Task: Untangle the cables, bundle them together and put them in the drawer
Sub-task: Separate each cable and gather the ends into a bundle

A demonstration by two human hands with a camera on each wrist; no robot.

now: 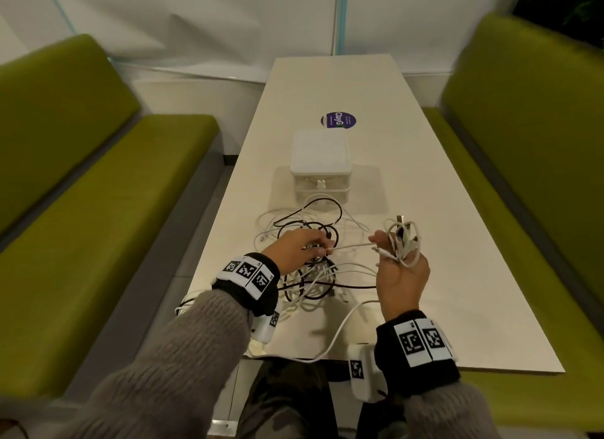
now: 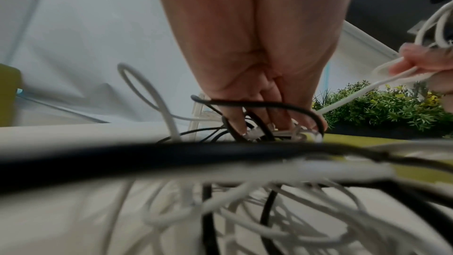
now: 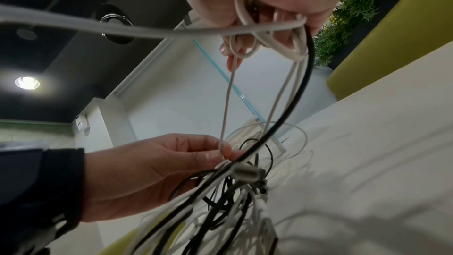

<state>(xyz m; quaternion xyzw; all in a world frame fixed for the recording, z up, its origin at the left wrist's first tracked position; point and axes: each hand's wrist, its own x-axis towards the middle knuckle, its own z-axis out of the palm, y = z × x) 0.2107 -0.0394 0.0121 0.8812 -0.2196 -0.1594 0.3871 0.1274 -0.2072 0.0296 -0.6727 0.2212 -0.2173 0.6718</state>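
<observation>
A tangle of white and black cables point(image 1: 313, 275) lies on the cream table point(image 1: 441, 242) in front of me. My left hand point(image 1: 299, 249) hovers over the tangle and pinches a thin white cable point(image 1: 349, 245) among black loops point(image 2: 257, 104). That cable runs taut to my right hand point(image 1: 400, 268), raised palm-up, which grips a coiled bundle of white cable point(image 1: 403, 239) with a USB plug sticking up. In the right wrist view the left hand point(image 3: 171, 164) pinches the white strand point(image 3: 226, 104) hanging from the held loops point(image 3: 269, 36). The white drawer box point(image 1: 321, 167) stands beyond the tangle, its drawers closed.
Green benches point(image 1: 98, 183) flank the table on both sides. A purple round sticker point(image 1: 338, 120) lies behind the drawer box. One white cable point(image 1: 340, 327) trails over the table's near edge. White wrist-camera boxes point(image 1: 362, 373) hang under both wrists.
</observation>
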